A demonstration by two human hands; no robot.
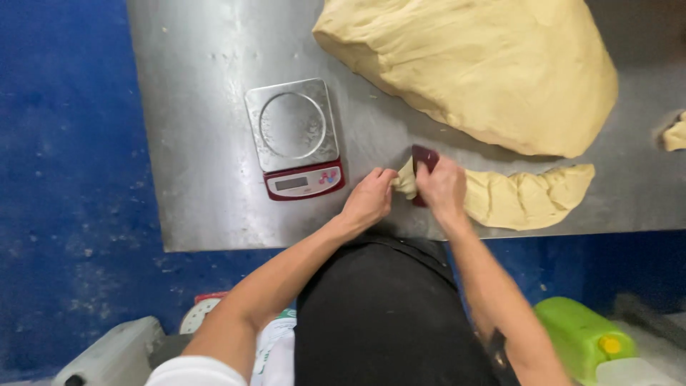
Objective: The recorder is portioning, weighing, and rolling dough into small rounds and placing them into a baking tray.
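Your right hand (443,187) is closed around a dark red dough scraper (424,159), its blade standing upright and pressed down into the left end of the dough strip (525,196). Your left hand (370,199) is loosely curled, fingertips pinching the small end piece of dough (406,183) just left of the scraper. Take the kitchen scale (294,137) as your reference: it is a small digital unit with a square steel platter, a circular mark on top and a red base with a display facing you. Both hands work just to the right of the scale's front corner, near the front edge of the steel desk (200,143). The dough strip extends from the scraper further right of the scale, lying flat along the desk's front edge. The large dough mass (479,64) sits to the right of the scale and beyond the strip, close to it but apart from the scale. A small dough scrap (674,134) lies far to the right of the scale, at the frame edge. Below the desk, right of the scale's line, a green plastic jug (580,336) with a yellow cap rests on the blue floor (64,214).
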